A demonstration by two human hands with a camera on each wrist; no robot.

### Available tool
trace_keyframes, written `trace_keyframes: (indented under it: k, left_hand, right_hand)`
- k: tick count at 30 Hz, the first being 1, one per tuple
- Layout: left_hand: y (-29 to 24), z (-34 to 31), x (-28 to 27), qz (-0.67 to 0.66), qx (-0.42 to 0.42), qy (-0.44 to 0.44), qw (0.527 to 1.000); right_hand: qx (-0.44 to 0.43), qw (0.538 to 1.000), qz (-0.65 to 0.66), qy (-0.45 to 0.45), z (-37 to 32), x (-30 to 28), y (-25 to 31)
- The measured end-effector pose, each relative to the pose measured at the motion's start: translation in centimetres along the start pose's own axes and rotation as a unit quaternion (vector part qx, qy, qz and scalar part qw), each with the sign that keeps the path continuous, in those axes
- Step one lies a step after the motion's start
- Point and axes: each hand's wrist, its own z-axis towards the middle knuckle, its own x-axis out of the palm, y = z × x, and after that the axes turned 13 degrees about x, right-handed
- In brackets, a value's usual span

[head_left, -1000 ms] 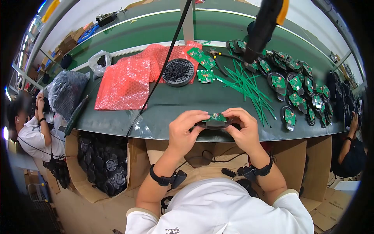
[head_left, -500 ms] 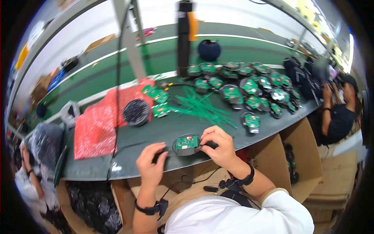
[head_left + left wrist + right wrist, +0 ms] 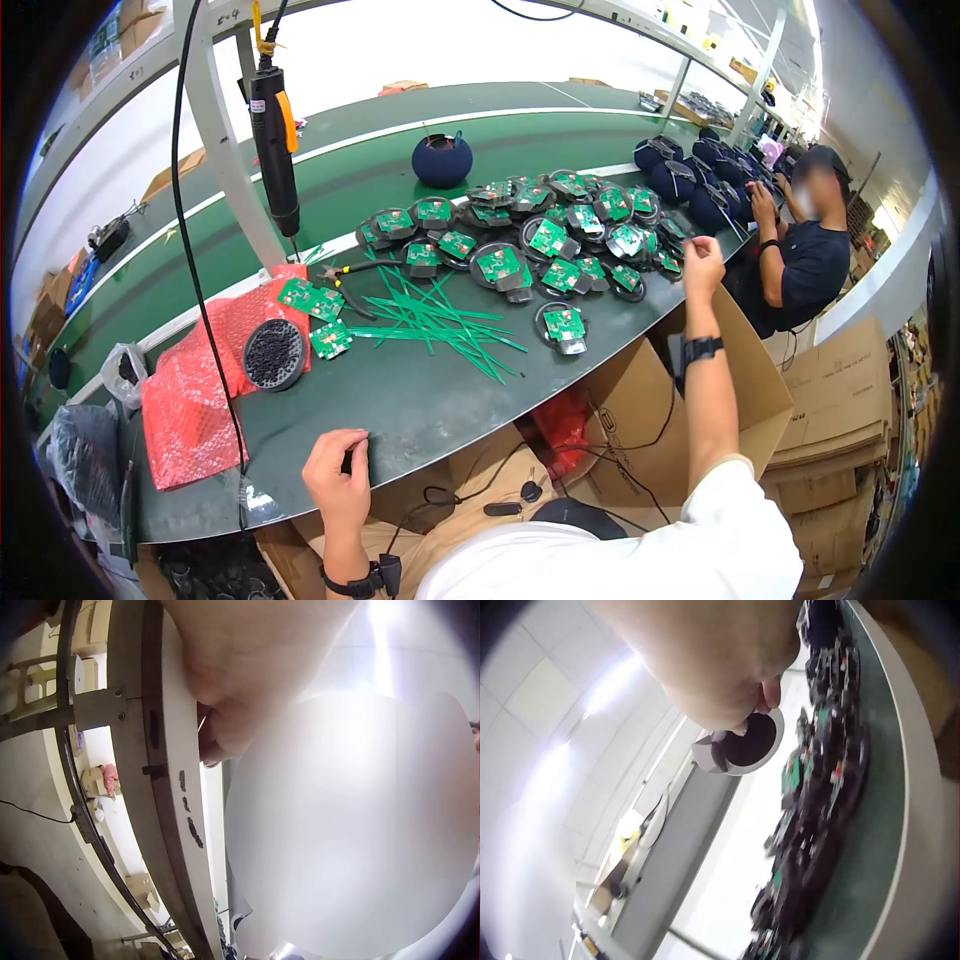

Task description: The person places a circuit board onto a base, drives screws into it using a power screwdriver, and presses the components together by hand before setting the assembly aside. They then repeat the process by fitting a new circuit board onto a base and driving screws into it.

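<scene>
My right hand (image 3: 703, 265) is stretched out at the right end of a pile of round black housings with green circuit boards (image 3: 548, 238). At its fingertips in the right wrist view is a round dark part with a pale rim (image 3: 751, 742), which the fingers appear to pinch. That part does not stand out from the pile in the head view. My left hand (image 3: 338, 475) hovers at the table's front edge with loosely bent fingers and holds nothing. One housing with its board (image 3: 563, 325) lies apart in front of the pile.
Green strips (image 3: 440, 325), loose circuit boards (image 3: 312, 300), cutters (image 3: 350, 275) and a round tray of black bits (image 3: 273, 355) lie on the table (image 3: 420, 410). An electric screwdriver (image 3: 275, 150) hangs above. Another person (image 3: 810, 245) works at the right. Cardboard boxes (image 3: 690, 400) stand below.
The view has turned right. My left hand has let go of the housing with its board and drawn away. My right hand has moved from the table front to the pile's right end.
</scene>
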Motion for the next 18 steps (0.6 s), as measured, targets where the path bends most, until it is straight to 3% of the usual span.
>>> trace_keyframes:
  k: [4, 10, 13, 16, 18]
  left_hand:
    - [0.0, 0.0, 0.1, -0.001, -0.002, -0.003, 1.0]
    - [0.2, -0.1, -0.2, 0.0, -0.006, 0.003, 1.0]
    - [0.4, -0.2, -0.1, 0.009, 0.0, -0.006, 1.0]
    - [0.4, -0.2, -0.2, 0.009, -0.002, -0.001, 1.0]
    - [0.4, -0.3, -0.2, 0.008, 0.004, 0.008, 1.0]
  right_hand:
    - [-0.078, 0.982, -0.163, -0.047, 7.2, 1.7, -5.7]
    - [-0.109, 0.971, -0.207, 0.044, 8.3, 3.5, -7.5]
    - [-0.12, 0.97, -0.207, 0.041, 8.6, 3.8, -8.1]
    - [-0.119, 0.971, -0.205, 0.023, 6.5, 3.7, -4.0]
    - [-0.198, 0.976, -0.087, 0.029, 4.6, 4.3, -0.7]
